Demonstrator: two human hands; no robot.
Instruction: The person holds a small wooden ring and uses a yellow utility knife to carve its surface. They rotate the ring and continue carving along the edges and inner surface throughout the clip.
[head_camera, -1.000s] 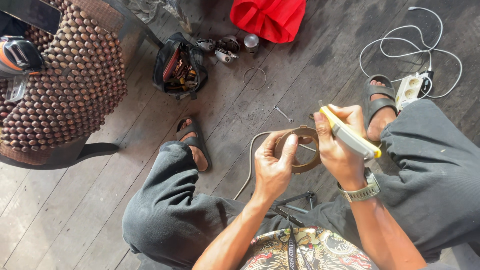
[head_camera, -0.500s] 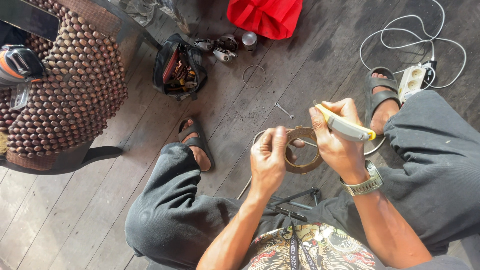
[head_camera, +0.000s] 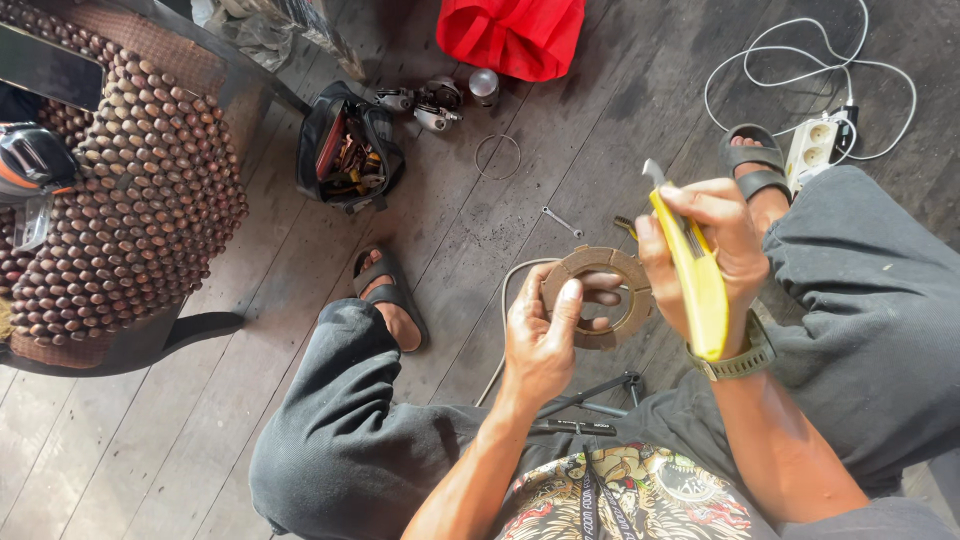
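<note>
My left hand (head_camera: 545, 335) grips a brown friction ring (head_camera: 600, 262) with segmented pads, holding it upright between my knees. My right hand (head_camera: 705, 245) is closed around a yellow utility knife (head_camera: 690, 270), its blade pointing up and away, just right of the ring and apart from it. A watch (head_camera: 745, 358) sits on my right wrist. Both feet in dark sandals rest on the wooden plank floor.
An open black tool bag (head_camera: 345, 150) lies ahead on the floor, with small metal parts (head_camera: 430, 100), a thin wire ring (head_camera: 497, 155) and a small wrench (head_camera: 560, 220) nearby. A red cloth (head_camera: 510, 35), a white power strip (head_camera: 815, 145) with cable, and a beaded seat (head_camera: 120, 200) surround me.
My right hand has lifted the knife off the ring and turned it blade-up. My left hand keeps hold of the ring, which now faces the camera more fully.
</note>
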